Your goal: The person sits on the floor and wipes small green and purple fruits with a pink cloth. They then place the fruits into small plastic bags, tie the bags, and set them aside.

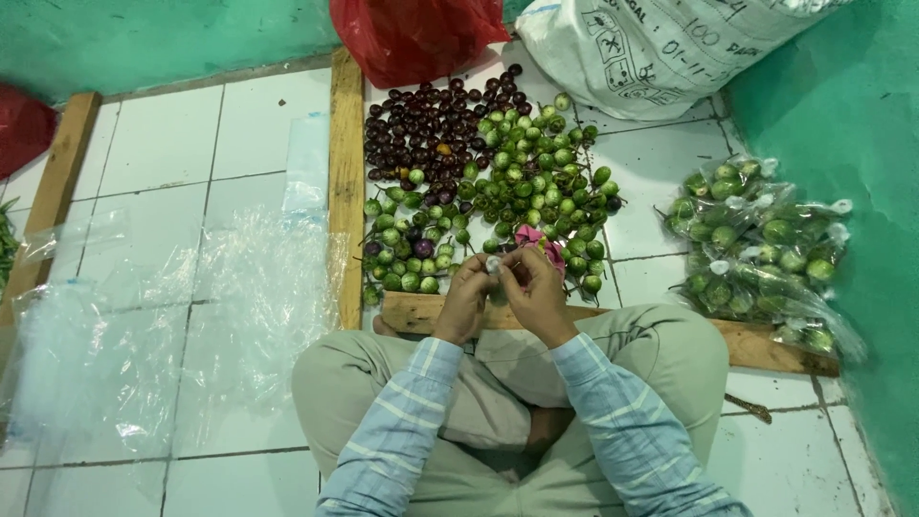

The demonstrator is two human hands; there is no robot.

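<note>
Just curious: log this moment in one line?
both hands pinching small clear bag | green eggplants ahead | filled bags right

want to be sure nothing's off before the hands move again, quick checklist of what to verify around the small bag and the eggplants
1. Both hands on the work: left hand and right hand meet at a small clear bag: ok.
2. Bag closed: hidden by fingers: cannot tell.
3. Loose green eggplants close ahead: ok.
4. Dark purple eggplants lie mostly apart from green: ok.
5. Filled bags piled beside the right knee: ok.
6. Spare clear plastic bags on the tiles to the left: ok.
</note>
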